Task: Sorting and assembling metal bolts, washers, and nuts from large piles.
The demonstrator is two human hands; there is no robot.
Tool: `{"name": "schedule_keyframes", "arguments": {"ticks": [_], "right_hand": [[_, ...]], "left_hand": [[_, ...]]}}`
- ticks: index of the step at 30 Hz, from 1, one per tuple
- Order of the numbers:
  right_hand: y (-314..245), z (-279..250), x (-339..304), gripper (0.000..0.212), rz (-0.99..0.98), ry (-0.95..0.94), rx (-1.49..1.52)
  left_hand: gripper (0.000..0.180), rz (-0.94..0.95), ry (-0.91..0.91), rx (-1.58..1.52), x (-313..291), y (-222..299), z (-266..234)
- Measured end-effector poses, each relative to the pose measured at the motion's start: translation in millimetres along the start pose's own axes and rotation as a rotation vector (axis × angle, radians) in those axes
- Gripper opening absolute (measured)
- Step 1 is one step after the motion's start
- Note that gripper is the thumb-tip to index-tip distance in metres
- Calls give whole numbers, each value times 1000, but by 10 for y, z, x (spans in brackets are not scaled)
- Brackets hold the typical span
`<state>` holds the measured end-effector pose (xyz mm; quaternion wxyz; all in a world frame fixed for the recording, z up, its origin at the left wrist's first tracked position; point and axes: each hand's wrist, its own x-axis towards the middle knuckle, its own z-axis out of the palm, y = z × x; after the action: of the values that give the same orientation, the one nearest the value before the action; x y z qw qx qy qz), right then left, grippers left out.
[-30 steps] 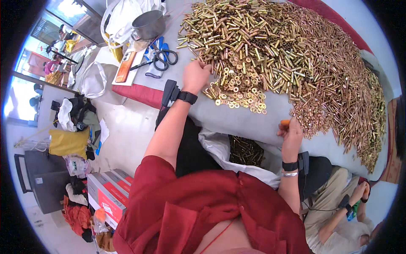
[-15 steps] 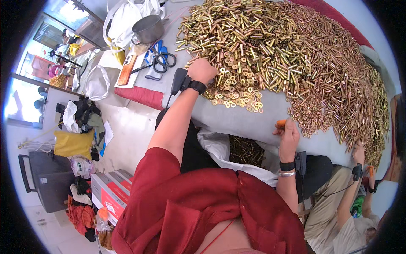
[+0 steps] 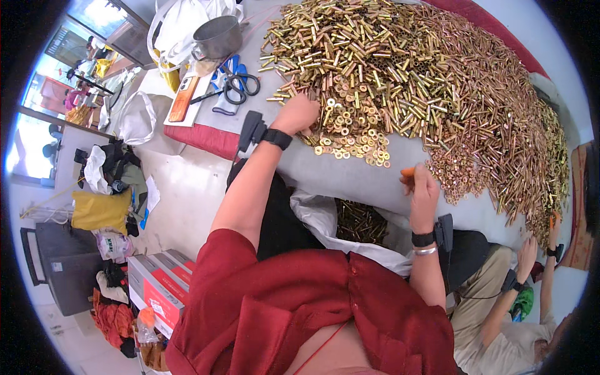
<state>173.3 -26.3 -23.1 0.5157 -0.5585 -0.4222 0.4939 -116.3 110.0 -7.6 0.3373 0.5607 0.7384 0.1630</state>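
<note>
My left hand (image 3: 297,114) is closed at the near-left edge of a big heap of brass-coloured metal tubes (image 3: 369,56). Its fingertips are turned down and hidden, so whatever they grip does not show. Beside it lies a pile of flat golden washers (image 3: 353,134). Over the grey table cover (image 3: 381,184), near a second pile of small coppery rings (image 3: 459,175), my right hand (image 3: 423,197) is held up with its fingers curled together. An orange cover (image 3: 407,172) sits at one fingertip; anything pinched there is too small to make out.
Scissors (image 3: 234,90), an orange-backed phone (image 3: 183,100) and a metal pot (image 3: 217,37) lie at the far left. Below the table edge, a white sack (image 3: 319,219) holds more tubes (image 3: 362,222). At the right a co-worker's hands (image 3: 527,253) are by the heap.
My left hand has drawn slightly back and down along the heap's edge. My right hand has shifted slightly upward. One co-worker's hand has moved up onto the heap, the other nearer its edge.
</note>
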Motion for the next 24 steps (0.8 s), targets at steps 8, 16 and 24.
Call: {"name": "schedule_keyframes", "arguments": {"ticks": [8, 16, 24], "right_hand": [[-274, 812, 504, 27, -142, -194, -175], [-183, 1453, 873, 13, -670, -150, -596], [-112, 1806, 1131, 11, -906, -172, -858]], "left_hand": [[20, -162, -276, -705, -252, -136, -220], [19, -159, -317, -1242, -341, -277, -310], [20, -169, -164, -1270, -355, -396, -461]]}}
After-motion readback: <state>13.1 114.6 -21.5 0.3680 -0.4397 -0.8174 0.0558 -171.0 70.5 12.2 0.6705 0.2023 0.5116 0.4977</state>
